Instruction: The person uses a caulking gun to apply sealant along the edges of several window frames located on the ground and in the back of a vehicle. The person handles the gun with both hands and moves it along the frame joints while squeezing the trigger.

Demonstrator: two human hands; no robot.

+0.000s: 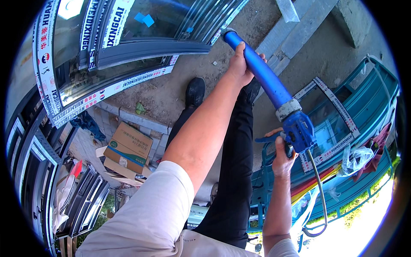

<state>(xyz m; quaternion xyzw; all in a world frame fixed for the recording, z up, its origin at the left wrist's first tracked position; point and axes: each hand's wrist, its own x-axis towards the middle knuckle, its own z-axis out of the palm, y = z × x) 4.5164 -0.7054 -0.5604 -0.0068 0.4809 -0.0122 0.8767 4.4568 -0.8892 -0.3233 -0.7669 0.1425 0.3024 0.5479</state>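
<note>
2 bare hands gripped 1 long blue caulking gun [274, 90], which slanted from the upper middle of the view down to the right. The left hand [241, 64] was wrapped around the upper part of the blue barrel, fingers closed on it, near the nozzle end that met the corner of a grey window frame [150, 51] edged with white printed tape. The right hand [283, 157] was clamped on the handle and trigger at the lower end, beside the metal rod that curved down from the gun. Below the arms stood black trousers and 2 dark shoes [195, 91] on dusty concrete. A cardboard box [128, 147] lay to the left, and a teal cart [364, 107] with a framed pane stood to the right.
</note>
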